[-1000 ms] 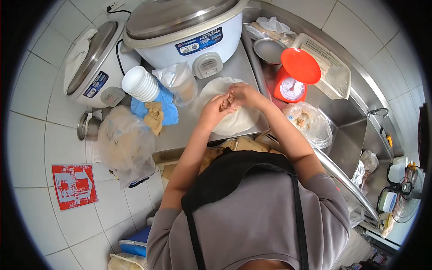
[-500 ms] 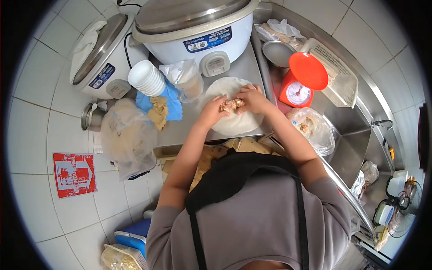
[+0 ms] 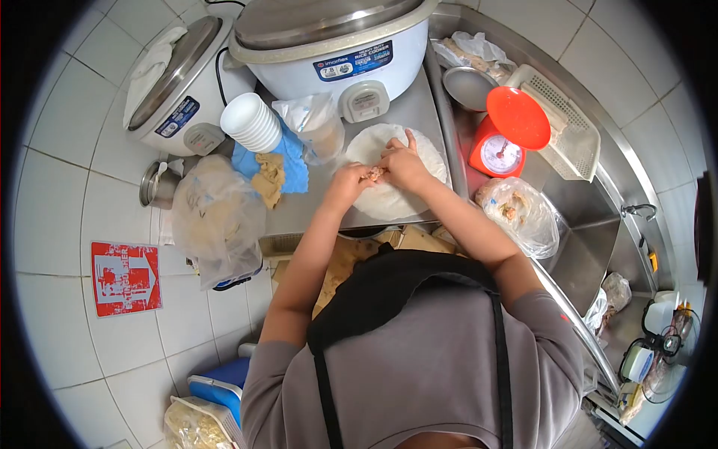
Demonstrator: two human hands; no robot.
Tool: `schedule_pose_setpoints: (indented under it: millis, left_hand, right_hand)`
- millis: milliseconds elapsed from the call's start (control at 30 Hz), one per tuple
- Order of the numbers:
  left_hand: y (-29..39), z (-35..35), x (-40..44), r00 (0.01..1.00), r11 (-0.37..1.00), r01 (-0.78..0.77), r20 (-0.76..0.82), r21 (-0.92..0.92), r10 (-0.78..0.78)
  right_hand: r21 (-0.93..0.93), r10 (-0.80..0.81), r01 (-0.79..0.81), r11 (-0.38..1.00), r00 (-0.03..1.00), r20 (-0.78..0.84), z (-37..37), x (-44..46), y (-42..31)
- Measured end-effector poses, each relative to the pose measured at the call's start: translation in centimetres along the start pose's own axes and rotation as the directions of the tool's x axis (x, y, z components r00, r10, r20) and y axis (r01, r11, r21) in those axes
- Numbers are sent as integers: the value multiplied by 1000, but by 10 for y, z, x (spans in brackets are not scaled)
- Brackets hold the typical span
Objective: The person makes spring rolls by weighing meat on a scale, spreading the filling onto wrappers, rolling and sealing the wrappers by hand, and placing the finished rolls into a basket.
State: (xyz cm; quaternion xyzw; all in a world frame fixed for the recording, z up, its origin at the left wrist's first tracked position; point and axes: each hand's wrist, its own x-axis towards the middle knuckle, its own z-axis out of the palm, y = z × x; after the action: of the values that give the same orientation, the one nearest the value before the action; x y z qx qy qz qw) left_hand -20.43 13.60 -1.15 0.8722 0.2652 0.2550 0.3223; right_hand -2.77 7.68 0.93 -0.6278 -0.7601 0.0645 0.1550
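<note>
A round, pale, translucent sheet (image 3: 399, 203) lies flat on the steel counter (image 3: 290, 217). Above its left half, my left hand (image 3: 348, 185) and my right hand (image 3: 404, 166) meet around a small lump of pinkish chopped meat (image 3: 375, 174). Curled fingers of the left hand press the lump from the left. From the right, the right hand grips it, with one finger raised. Most of the lump is hidden by the fingers. Right of the sheet, a clear plastic bag (image 3: 535, 232) holds more of a similar meat mixture.
Behind the sheet stands a large rice cooker (image 3: 329, 78); a second cooker (image 3: 176, 112) is at left. Stacked white bowls (image 3: 250, 123), a blue cloth (image 3: 292, 165) and a plastic bag (image 3: 318, 131) sit nearby. A red scale (image 3: 499, 153) and a sink (image 3: 587, 247) are at right.
My hands have come closer together and moved left on the sheet, squeezing the meat into a smaller lump. A right finger is now raised. The whole view has shifted slightly.
</note>
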Motion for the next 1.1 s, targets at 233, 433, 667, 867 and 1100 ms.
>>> schedule_pose_setpoints:
  millis: [233,433,667,867,1100]
  left_hand:
    - [1,-6,1,998,985,-70,20,160,67]
    - [2,-12,-2,1000,999,-4,15,35,4]
    - [-4,-11,-1,989,987,113,84,117,-123]
    - [-5,-11,-7,985,984,167,35,65,-169]
    - [36,-24,-1,968,961,232,65,151,-244]
  right_hand:
    - [62,71,-75,995,996,55,-3,4,-2]
    - [49,33,-32,998,999,-19,4,5,-7]
    - [15,11,-10,1000,998,-57,12,5,-16]
    - [-53,8,-8,999,1000,-10,7,8,-23]
    - [26,54,-54,998,998,-21,4,3,-14]
